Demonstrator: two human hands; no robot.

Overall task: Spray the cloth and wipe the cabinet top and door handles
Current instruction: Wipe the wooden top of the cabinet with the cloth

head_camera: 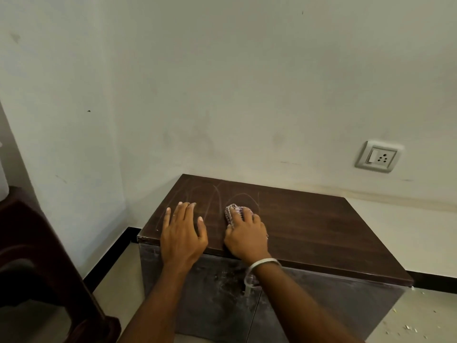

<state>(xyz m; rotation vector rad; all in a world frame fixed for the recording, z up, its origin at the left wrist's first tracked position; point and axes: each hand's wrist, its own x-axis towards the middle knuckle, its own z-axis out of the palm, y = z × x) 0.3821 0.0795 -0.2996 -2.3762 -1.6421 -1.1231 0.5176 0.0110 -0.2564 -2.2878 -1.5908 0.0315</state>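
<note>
A low cabinet with a dark brown wooden top (309,231) stands against the wall. Curved wipe streaks mark the top's left part. My right hand (246,235) presses a bunched purple-and-white cloth (232,211) flat on the top, left of centre. My left hand (181,231) rests flat on the top beside it, fingers spread, holding nothing. The grey, dusty cabinet front (333,300) faces me; a white door handle (248,284) shows just under my right wrist, partly hidden by it. No spray bottle is in view.
A dark wooden piece of furniture (37,268) stands close on the left. A wall socket with a switch (378,156) sits right of the cabinet. Small bits of debris (408,328) lie on the tiled floor at the bottom right.
</note>
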